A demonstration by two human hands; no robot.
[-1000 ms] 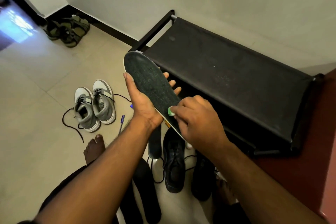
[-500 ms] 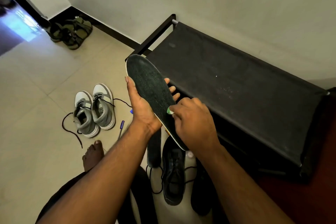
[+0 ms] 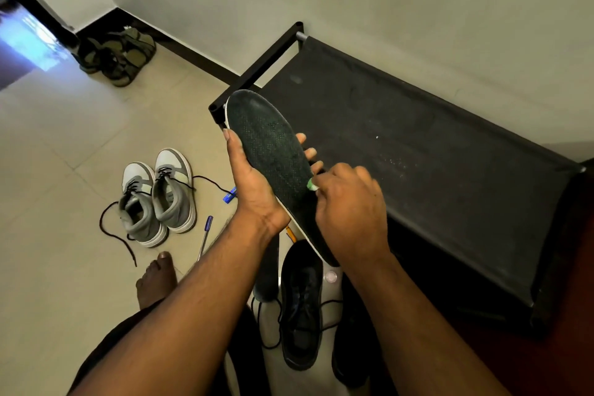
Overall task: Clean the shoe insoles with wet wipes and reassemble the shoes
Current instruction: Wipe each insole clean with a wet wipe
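Observation:
My left hand holds a dark insole from underneath, thumb along its left edge and fingertips showing past its right edge. The insole is tilted, toe end up and away from me. My right hand presses a small wad of wet wipe, white with a green tint, against the insole's right side near the middle. Most of the wipe is hidden inside the curled fingers. Below the hands a black laced shoe lies on the floor, with another dark insole to its left.
A black shoe rack stands against the wall on the right. A pair of grey and white sneakers with loose laces sits on the tiled floor at left, a pen beside them. Olive sandals lie in the far corner. My bare foot shows below.
My right hand with the wipe has slid a little up the insole. The camera view has shifted slightly; the left hand keeps the same hold.

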